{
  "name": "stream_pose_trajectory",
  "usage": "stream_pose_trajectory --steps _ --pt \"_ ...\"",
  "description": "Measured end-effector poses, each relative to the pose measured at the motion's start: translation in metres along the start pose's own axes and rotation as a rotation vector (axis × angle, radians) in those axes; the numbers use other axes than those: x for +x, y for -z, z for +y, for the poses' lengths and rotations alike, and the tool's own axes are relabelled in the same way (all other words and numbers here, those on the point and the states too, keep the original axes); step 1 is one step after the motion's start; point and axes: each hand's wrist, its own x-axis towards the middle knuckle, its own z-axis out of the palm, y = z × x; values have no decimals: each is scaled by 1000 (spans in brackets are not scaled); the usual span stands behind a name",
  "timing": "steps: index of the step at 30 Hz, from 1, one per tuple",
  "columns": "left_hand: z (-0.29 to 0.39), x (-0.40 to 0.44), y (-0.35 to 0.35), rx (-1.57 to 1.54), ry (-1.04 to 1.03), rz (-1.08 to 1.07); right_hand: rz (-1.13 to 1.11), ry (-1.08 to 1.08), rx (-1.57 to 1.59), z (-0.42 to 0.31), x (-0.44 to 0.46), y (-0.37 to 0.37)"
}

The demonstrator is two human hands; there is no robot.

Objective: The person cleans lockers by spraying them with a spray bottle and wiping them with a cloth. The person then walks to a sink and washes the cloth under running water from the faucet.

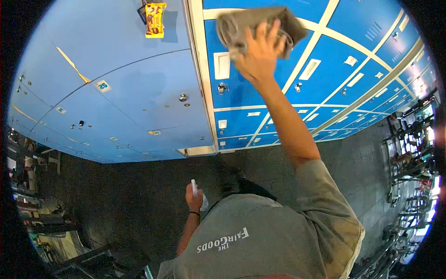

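My right hand is stretched up to the blue lockers, fingers spread over a folded grey cloth. The cloth lies across the upper part of a locker door and the white frame above it, slightly blurred. That door carries a white label holder and a metal lock, both just below the cloth. Low at my left side, my left hand is wrapped around a spray bottle with a white trigger head. Its clear body shows only in part beside my hand.
Paler blue lockers with number stickers and knobs stand on the left. A yellow snack wrapper is on their surface near the top. Gym equipment lines the right side and the left of the dark tiled floor.
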Motion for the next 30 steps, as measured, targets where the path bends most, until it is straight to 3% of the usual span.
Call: stream_pose_trajectory --steps 1,3,6,7,9,11,13,15,16,18,21,22,24,25,26,27,29,30 --pt "1 -4 -1 -17 -3 21 145 1 52 -14 10 -1" --pt "3 -12 2 -40 -16 54 194 15 122 -43 13 -16" --pt "-37 -40 -19 -413 343 28 -198 71 249 -34 -37 -28" --pt "-27 -41 -9 -396 343 15 -324 66 297 -23 -61 -42" --pt "13 -40 20 -366 354 1 -430 -37 88 26 -113 -70" --pt "8 -59 25 -450 481 5 -469 -308 202 75 -126 -84" --pt "7 -64 27 -433 509 4 25 -326 51 75 -108 -90" --pt "14 -72 33 -301 454 -20 190 -299 -35 60 -98 -89" --pt "17 -72 31 -199 397 -2 111 -266 -47 40 -96 -81" --pt "4 -77 19 -410 507 5 -97 -111 46 25 -118 -72" --pt "31 -65 13 -486 533 78 -559 21 233 70 -198 -111" --pt "45 -59 17 -465 524 111 -668 -96 201 97 -218 -112" --pt "53 -59 18 -463 519 105 -575 -205 117 142 -231 -117" --pt "64 -55 17 -467 521 105 -389 -216 68 140 -223 -116" --pt "72 -53 20 -231 471 46 -203 -230 22 139 -216 -115" --pt "74 -56 16 -276 467 59 -30 -261 -26 113 -183 -97" --pt "78 -62 4 -365 448 91 20 -218 -106 68 -158 -89" --pt "79 -66 0 -340 469 57 -106 -147 -139 48 -162 -88"
